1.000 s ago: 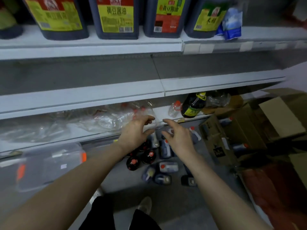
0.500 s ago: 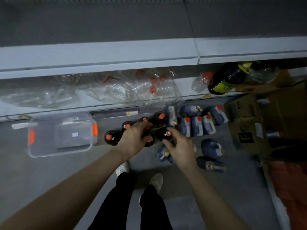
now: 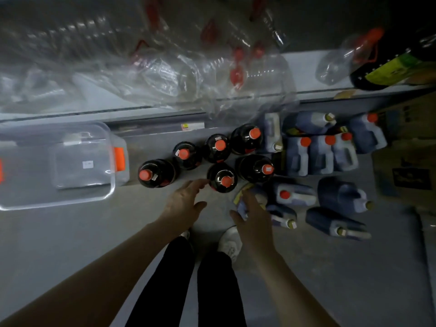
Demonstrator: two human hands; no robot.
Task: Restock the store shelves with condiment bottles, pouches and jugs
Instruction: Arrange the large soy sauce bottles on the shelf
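Note:
Several dark round bottles with red caps stand on the grey floor; the nearest dark bottle (image 3: 223,177) is just ahead of my hands. My left hand (image 3: 186,202) hovers with fingers spread, its fingertips at that bottle's left side. My right hand (image 3: 253,214) reaches over a bluish jug (image 3: 245,204) lying on the floor, fingers straight and partly covering it. More bluish jugs (image 3: 320,154) with red or pale caps stand and lie to the right.
A clear plastic bin (image 3: 59,166) with orange clips sits on the floor at left. The bottom shelf (image 3: 304,64) holds crumpled clear plastic (image 3: 165,67) and a dark bottle (image 3: 389,69). A cardboard box (image 3: 408,166) stands at right. My feet are below.
The view has tilted down from the shelves to the floor. Both hands have pulled back from the dark bottles' caps toward me and opened.

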